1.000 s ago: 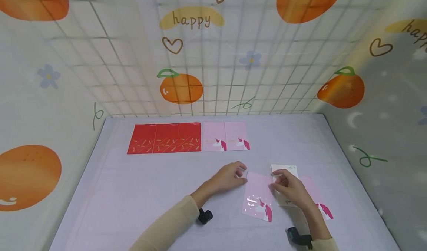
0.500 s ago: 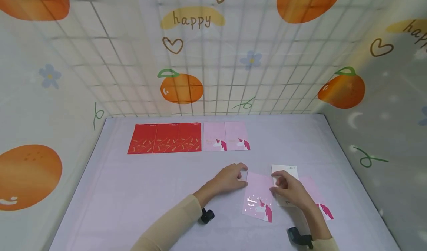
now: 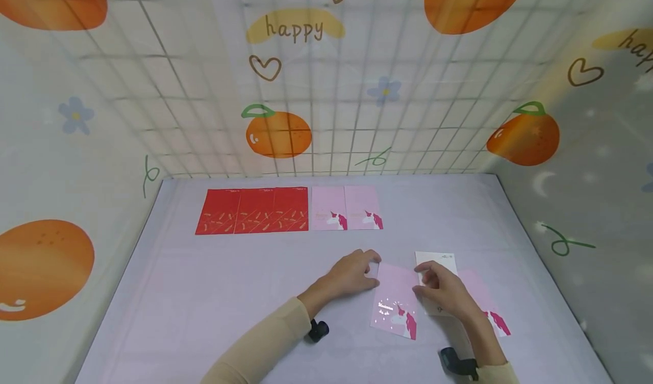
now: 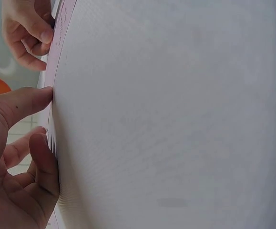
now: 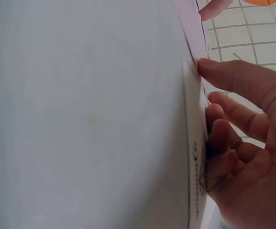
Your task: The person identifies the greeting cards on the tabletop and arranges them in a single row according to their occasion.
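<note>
A pink unicorn card (image 3: 391, 287) lies flat and a little turned on the table between both hands. My left hand (image 3: 349, 273) is at its left side, thumb and index finger spread along the edge near the top corner. On the opposite side, my right hand (image 3: 445, 293) has its thumb (image 5: 214, 70) touching the card's right edge and its index finger near the upper corner. Under the right hand lies a white card (image 3: 436, 256) with dark lettering, partly covered. Farther right, another pink unicorn card (image 3: 475, 285) is partly hidden by the right wrist.
Three red cards (image 3: 253, 211) and two pink unicorn cards (image 3: 329, 202) form a row at the back of the white table (image 3: 204, 293). Printed cloth walls (image 3: 285, 77) enclose the back and sides. Black wrist devices (image 3: 318, 331) sit beneath the forearms.
My left hand has shifted very slightly to the right, closer to the card's edge. The right thumb has slid slightly down the other edge. The cards look unmoved.
</note>
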### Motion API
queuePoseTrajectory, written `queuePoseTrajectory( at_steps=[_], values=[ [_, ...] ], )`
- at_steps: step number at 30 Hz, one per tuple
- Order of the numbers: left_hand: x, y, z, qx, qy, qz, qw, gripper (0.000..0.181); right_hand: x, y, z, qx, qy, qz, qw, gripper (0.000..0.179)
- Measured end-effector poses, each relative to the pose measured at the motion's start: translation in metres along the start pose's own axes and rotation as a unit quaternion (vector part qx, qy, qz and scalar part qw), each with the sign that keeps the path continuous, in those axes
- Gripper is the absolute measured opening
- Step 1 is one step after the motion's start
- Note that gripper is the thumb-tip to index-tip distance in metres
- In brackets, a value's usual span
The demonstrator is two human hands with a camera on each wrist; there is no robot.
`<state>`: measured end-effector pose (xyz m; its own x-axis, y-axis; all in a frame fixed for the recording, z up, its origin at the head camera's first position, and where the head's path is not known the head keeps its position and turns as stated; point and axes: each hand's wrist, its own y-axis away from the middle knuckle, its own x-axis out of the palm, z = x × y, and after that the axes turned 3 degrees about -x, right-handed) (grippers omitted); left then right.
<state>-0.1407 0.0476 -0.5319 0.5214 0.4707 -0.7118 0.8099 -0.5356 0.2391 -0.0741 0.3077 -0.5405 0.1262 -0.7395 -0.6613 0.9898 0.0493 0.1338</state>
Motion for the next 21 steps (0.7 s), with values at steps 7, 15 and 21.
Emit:
queuePoseTrajectory(
  at_steps=[7, 15, 21],
  values=[
    [0.0036, -0.0017, 0.0014, 0.000, 0.007, -0.006, 1.0000, 0.050, 0.0012, 0.0006, -0.0011, -0.004, 0.004, -0.003, 1.0000, 0.045],
    [0.0038, -0.0028, 0.0004, 0.010, -0.002, -0.004, 0.9999, 0.047, 0.0009, 0.0013, 0.0012, -0.006, 0.007, 0.000, 1.0000, 0.044],
    [0.0046, -0.0032, 0.0001, 0.014, -0.005, -0.002, 0.9999, 0.045, 0.0020, 0.0001, 0.0024, -0.006, 0.008, 0.007, 0.9999, 0.042]
  ],
)
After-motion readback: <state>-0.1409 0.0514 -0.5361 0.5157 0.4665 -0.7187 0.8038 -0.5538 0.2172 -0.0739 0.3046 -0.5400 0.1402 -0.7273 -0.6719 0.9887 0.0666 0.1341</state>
